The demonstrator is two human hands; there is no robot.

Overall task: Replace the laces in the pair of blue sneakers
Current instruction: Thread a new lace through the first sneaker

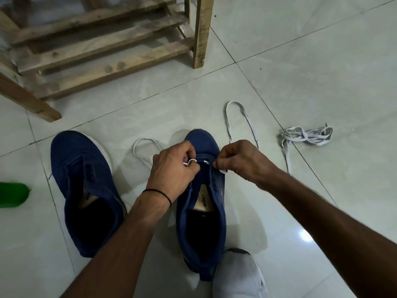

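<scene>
Two blue sneakers stand on the tiled floor. The left sneaker (86,190) has no lace. Both hands work over the right sneaker (204,203). My left hand (171,168) pinches a white lace end at the lowest eyelets on the shoe's left side. My right hand (238,160) pinches the same white lace (240,121) on the shoe's right side. The lace loops out onto the floor on both sides of the toe. A bundle of grey-white laces (305,136) lies to the right.
A wooden rack (103,46) stands at the back left. A green object (12,194) sits at the left edge. A foot in a white sock (238,276) rests beside the right sneaker's heel.
</scene>
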